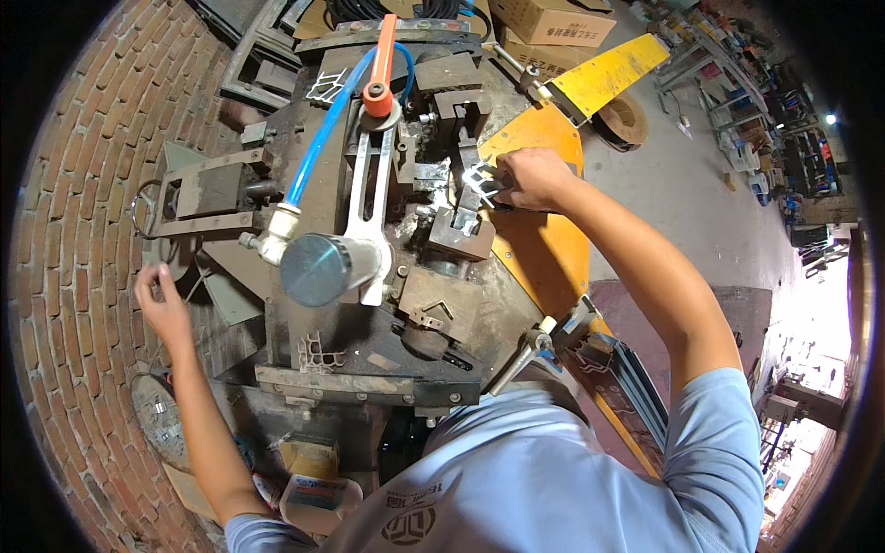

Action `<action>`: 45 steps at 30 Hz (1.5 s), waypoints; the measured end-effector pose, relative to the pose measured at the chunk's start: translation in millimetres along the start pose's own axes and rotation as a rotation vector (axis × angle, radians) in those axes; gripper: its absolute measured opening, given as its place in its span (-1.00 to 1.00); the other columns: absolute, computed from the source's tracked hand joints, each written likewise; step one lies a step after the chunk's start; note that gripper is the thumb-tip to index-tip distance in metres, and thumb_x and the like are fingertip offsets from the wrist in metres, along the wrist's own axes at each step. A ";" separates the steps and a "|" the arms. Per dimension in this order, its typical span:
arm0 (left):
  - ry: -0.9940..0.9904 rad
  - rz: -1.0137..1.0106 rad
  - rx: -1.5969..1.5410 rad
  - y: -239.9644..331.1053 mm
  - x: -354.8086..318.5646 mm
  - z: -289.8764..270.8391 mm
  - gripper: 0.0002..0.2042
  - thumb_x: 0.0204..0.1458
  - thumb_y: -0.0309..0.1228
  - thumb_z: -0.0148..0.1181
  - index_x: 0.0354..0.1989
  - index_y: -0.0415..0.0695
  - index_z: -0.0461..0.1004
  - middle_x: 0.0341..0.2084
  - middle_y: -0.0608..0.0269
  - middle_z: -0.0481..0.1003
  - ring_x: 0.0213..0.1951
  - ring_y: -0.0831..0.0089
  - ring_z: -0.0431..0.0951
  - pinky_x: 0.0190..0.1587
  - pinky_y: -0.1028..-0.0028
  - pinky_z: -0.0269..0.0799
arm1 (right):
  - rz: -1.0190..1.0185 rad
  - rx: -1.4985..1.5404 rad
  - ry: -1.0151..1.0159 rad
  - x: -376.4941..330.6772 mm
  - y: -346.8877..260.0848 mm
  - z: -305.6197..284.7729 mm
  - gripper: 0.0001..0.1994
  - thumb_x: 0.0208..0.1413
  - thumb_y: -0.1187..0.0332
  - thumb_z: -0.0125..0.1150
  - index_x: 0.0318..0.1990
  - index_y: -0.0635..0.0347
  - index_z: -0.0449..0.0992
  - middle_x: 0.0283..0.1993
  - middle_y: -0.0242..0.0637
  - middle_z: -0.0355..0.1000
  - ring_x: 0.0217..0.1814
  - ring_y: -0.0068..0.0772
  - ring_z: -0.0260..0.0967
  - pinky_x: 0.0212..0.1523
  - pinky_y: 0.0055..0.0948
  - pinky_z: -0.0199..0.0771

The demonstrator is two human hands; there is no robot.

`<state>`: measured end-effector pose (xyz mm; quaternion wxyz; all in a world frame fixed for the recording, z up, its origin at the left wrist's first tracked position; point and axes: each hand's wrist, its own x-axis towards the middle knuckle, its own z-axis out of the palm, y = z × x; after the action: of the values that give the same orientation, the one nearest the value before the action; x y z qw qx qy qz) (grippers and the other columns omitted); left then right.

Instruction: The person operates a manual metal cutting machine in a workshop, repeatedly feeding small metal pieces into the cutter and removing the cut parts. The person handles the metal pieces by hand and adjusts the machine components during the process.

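My right hand point(535, 179) is closed around a short, bright, hollow metal profile piece point(479, 182). The piece sits at the clamp blocks point(461, 232) in the middle of the machine, and my fingers hide its near end. Far to the left, my left hand point(164, 309) is raised beside the machine with thumb and fingers apart. Nothing shows in it. Just beyond that hand is a grey framed slide with a round handle point(146, 207). Between my hands stand a dark round cylinder point(316, 269) and a slotted metal arm point(369, 184).
A blue air hose point(327, 129) arcs from a white fitting to an orange lever point(383, 69). Yellow plates point(553, 267) flank the right side. Other cut profiles point(321, 355) lie on the machine. Cardboard boxes point(553, 23) stand behind, and a brick wall point(74, 304) runs along the left.
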<state>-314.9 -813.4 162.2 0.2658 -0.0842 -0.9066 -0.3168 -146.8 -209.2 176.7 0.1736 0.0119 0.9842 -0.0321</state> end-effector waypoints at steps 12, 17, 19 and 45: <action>-0.136 0.068 -0.130 172.4 -155.9 -71.1 -0.93 0.22 -0.53 0.13 -0.22 -0.28 0.49 -0.04 0.01 0.53 0.01 0.13 0.53 0.13 0.22 0.38 | -0.085 -0.083 0.129 -1.7 5.9 12.6 -0.72 -0.15 0.21 0.33 -0.29 0.17 0.60 -0.27 -0.08 0.62 -0.19 -0.04 0.60 -0.04 -0.16 0.58; -0.321 0.287 -0.534 280.4 -172.2 -68.1 -0.87 0.14 -0.45 0.20 -0.20 -0.24 0.51 -0.18 0.02 0.58 -0.10 0.14 0.58 0.15 0.16 0.47 | -0.132 -0.123 0.151 -2.6 6.1 16.8 -0.71 -0.17 0.18 0.36 -0.30 0.14 0.63 -0.32 -0.13 0.63 -0.20 -0.15 0.62 0.17 -0.20 0.43; -0.522 0.400 -0.631 334.6 -172.1 -51.1 -0.78 0.07 -0.40 0.30 -0.15 -0.22 0.54 -0.14 0.02 0.60 -0.04 0.10 0.59 0.15 0.14 0.48 | -0.144 -0.120 0.122 -2.8 7.5 19.0 -0.66 -0.09 0.10 0.38 -0.29 0.16 0.56 -0.37 -0.10 0.59 -0.19 -0.04 0.58 0.32 -0.13 0.35; -1.127 -0.763 -1.760 450.7 -153.9 99.6 -0.08 0.29 0.33 -0.52 0.39 -0.37 0.15 0.32 -0.24 0.28 0.38 0.02 0.27 0.46 0.14 0.07 | -0.087 -0.057 0.068 -0.8 7.0 11.3 -0.76 0.18 0.30 0.08 -0.20 0.08 0.69 -0.13 -0.17 0.65 -0.07 -0.17 0.64 -0.13 -0.20 0.64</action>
<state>-82.9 -395.5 253.1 -0.4513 -0.0907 -0.3232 -0.8268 -141.9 -203.0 165.9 0.1389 -0.0346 0.9896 -0.0113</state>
